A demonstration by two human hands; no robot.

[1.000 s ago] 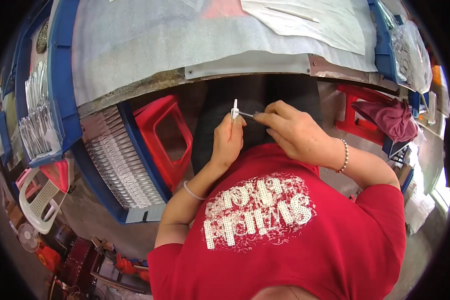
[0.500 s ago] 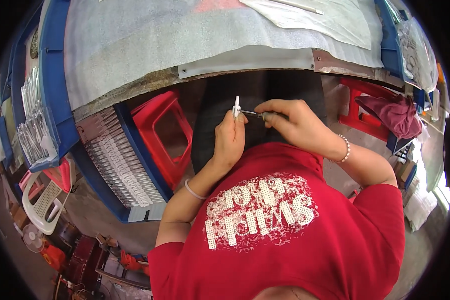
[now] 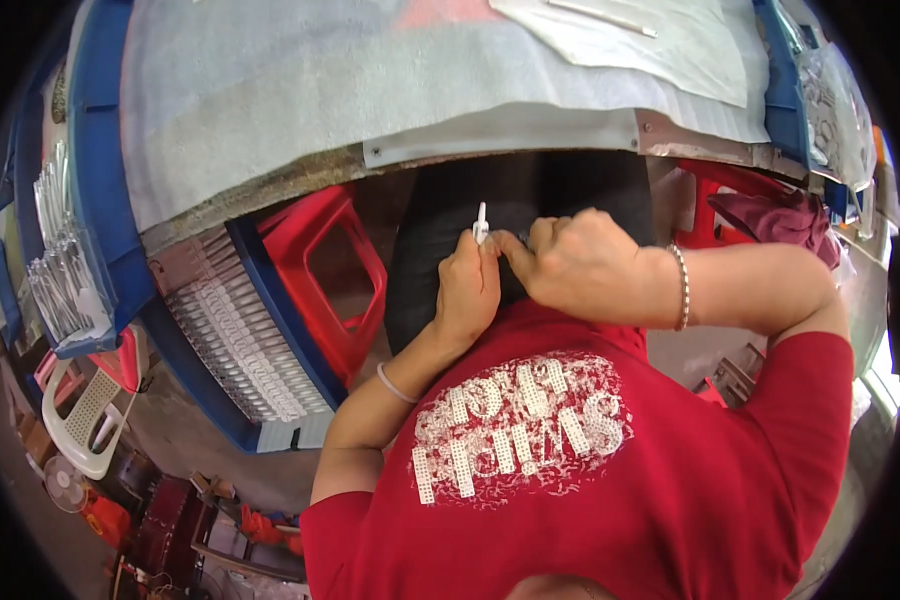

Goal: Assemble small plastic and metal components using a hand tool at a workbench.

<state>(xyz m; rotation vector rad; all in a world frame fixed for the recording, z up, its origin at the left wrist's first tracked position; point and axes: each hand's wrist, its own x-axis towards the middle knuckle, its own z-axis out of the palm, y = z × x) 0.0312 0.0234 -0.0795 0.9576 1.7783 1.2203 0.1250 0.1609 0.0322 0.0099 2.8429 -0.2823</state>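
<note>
A small white piece with a narrow pointed tip (image 3: 482,217) stands upright between the thumb and fingers of my left hand (image 3: 465,282), above my dark-clad lap. My right hand (image 3: 582,262) is turned knuckles up, its fingers curled tightly. Its thumb and forefinger side reaches to the base of the white piece, close against the left fingertips. Whatever the right hand grips is hidden behind the curled fingers. Both hands are just short of the table edge.
The table (image 3: 270,120) is covered with a pale foam sheet; a thin rod (image 3: 610,18) lies on white sheeting there. At left are a blue bin of metal pieces (image 3: 65,290), a blue tray of slender parts (image 3: 240,340) and a red stool (image 3: 330,270). A maroon cloth (image 3: 778,218) hangs at right.
My right hand has rolled over and come in against the left fingers, its elbow rising outward. The thin metal tool seen in it before is now hidden. The left hand still holds the white piece.
</note>
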